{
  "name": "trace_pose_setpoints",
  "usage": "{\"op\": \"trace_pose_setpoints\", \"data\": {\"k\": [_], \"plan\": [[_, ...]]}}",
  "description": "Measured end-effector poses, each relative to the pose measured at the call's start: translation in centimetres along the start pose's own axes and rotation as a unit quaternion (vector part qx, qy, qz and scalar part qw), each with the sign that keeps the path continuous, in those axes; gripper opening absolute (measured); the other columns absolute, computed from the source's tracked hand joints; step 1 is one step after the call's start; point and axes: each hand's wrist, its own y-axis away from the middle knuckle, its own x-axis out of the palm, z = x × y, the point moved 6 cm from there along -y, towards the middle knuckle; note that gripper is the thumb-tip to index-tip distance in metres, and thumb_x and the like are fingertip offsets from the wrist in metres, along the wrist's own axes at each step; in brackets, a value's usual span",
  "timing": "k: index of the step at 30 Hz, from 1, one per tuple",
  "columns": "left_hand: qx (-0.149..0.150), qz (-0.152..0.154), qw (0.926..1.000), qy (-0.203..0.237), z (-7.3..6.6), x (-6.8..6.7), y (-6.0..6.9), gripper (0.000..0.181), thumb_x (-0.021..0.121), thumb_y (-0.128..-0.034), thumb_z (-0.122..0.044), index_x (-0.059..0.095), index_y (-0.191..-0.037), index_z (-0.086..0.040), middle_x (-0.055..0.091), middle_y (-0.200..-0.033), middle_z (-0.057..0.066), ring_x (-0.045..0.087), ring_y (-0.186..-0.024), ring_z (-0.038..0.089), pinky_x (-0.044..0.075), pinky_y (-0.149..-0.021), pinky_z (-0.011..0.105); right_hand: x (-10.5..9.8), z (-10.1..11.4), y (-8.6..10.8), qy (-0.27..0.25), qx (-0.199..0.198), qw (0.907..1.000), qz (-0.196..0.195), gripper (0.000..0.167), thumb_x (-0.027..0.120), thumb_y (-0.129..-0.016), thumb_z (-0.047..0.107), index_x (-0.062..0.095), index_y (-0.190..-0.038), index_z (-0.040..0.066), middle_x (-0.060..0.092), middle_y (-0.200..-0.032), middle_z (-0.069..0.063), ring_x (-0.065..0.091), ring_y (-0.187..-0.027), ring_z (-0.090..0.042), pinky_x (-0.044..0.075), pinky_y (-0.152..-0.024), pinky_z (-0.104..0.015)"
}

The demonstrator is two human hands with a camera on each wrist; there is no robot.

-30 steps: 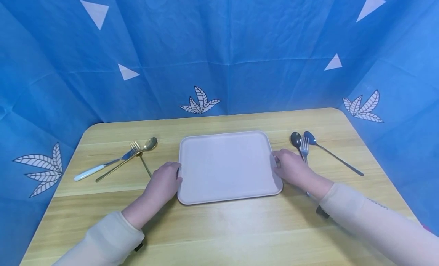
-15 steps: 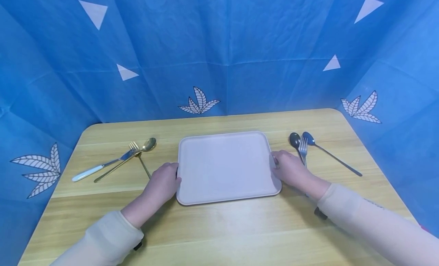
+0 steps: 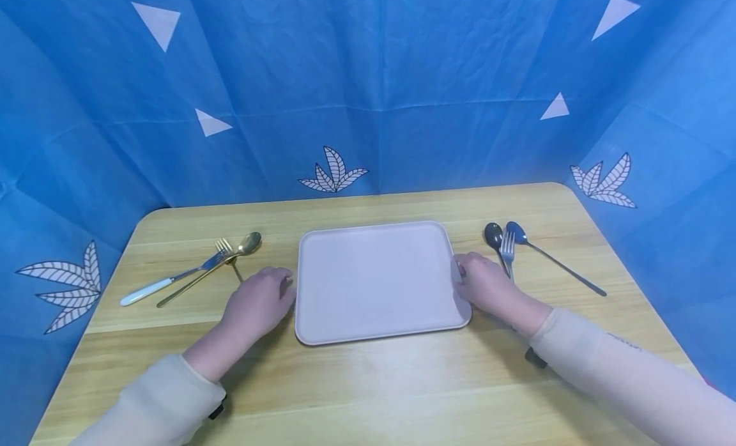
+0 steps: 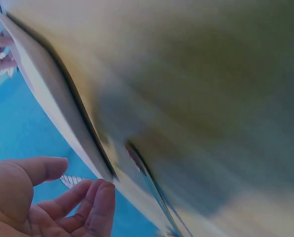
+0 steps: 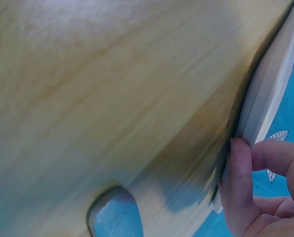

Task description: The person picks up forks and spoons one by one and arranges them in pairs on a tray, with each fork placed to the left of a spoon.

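Note:
A pale rectangular tray (image 3: pixel 376 283) lies in the middle of the table. My right hand (image 3: pixel 489 281) pinches its right edge, the thumb and fingers at the rim in the right wrist view. Just off the tray's left edge is my left hand (image 3: pixel 259 302), holding nothing, its fingers loosely bent and the thumb apart in the left wrist view. Beyond that hand lie a gold fork (image 3: pixel 225 245), a gold spoon (image 3: pixel 250 243) and a white-handled knife (image 3: pixel 146 291), crossed. The gold fork's handle is partly hidden by the left hand.
Right of the tray lie a dark spoon (image 3: pixel 493 234), a silver fork (image 3: pixel 508 246) and a blue-looking spoon (image 3: pixel 517 232) with a long dark handle. My right hand and forearm hide part of the fork. A blue curtain (image 3: pixel 368 88) hangs behind the wooden table (image 3: pixel 391 395).
My left hand has let go of the tray's left edge and moved slightly left. The right hand stays at the right edge, and the tray has barely shifted in view.

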Motion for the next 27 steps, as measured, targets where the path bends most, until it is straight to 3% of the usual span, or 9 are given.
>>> {"op": "trace_pose_setpoints", "data": {"k": [9, 17, 24, 27], "plan": [[0.006, -0.003, 0.9999, -0.012, 1.7, -3.4, -0.7, 0.039, 0.059, -0.0980, -0.022, 0.062, -0.128, 0.003, 0.062, -0.127, 0.026, 0.063, -0.106, 0.044, 0.051, -0.081, 0.057, -0.3, -0.2, -0.1, -0.003, 0.010, 0.9999, 0.004, 0.014, 0.073, -0.079, 0.004, 0.061, -0.085, 0.003, 0.056, -0.079, -0.007, 0.053, -0.070, -0.022, 0.046, -0.060, -0.034], [-0.003, -0.007, 0.9998, -0.019, 4.1, -4.4, -1.1, 0.039, 0.060, -0.0974, -0.020, 0.062, -0.127, 0.005, 0.061, -0.125, 0.030, 0.059, -0.110, 0.048, 0.048, -0.087, 0.060, -0.1, -0.2, -0.2, -0.005, 0.016, 0.9998, 0.010, 0.016, 0.073, -0.079, 0.004, 0.064, -0.092, 0.002, 0.058, -0.083, -0.009, 0.056, -0.074, -0.023, 0.049, -0.064, -0.036], [-0.010, -0.034, 0.9991, -0.021, 6.6, -5.7, -1.3, 0.034, 0.060, -0.0958, -0.018, 0.064, -0.120, 0.006, 0.062, -0.115, 0.030, 0.063, -0.090, 0.042, 0.049, -0.070, 0.055, 0.1, 0.0, -0.1, -0.005, 0.011, 0.9999, 0.010, 0.013, 0.073, -0.079, 0.003, 0.063, -0.088, 0.004, 0.058, -0.082, -0.008, 0.056, -0.074, -0.023, 0.050, -0.065, -0.037], [-0.017, -0.039, 0.9988, -0.025, 7.7, -5.9, -1.5, 0.033, 0.061, -0.0954, -0.018, 0.065, -0.118, 0.005, 0.062, -0.114, 0.031, 0.062, -0.093, 0.044, 0.048, -0.070, 0.055, 0.1, 0.0, 0.0, -0.003, 0.012, 0.9999, 0.008, 0.013, 0.071, -0.079, 0.003, 0.059, -0.082, 0.006, 0.055, -0.079, -0.006, 0.054, -0.072, -0.022, 0.047, -0.062, -0.035]]}}
